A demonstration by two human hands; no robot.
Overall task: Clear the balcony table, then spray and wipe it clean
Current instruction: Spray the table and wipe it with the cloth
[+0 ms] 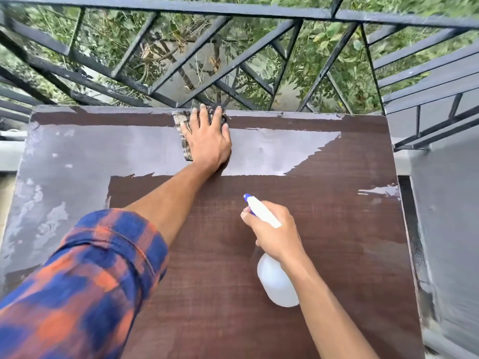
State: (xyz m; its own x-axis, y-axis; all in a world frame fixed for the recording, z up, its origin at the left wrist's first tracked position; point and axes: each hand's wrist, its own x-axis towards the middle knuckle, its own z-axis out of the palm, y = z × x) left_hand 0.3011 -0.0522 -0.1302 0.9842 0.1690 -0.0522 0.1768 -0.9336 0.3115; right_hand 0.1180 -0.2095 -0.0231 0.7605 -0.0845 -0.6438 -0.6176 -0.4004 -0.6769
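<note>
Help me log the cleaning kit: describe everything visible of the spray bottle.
The spray bottle looks like white translucent plastic, with a rounded body, a white spray head and a blue nozzle tip. The right hand grips its neck. It is tilted, nozzle aimed toward the far edge, over the brown table; whether it touches cannot be told.

Ahead of you: black metal railing (233,10) with diagonal bars; leafy green foliage (318,40) behind it; grey painted wall (445,203) close on your right.
</note>
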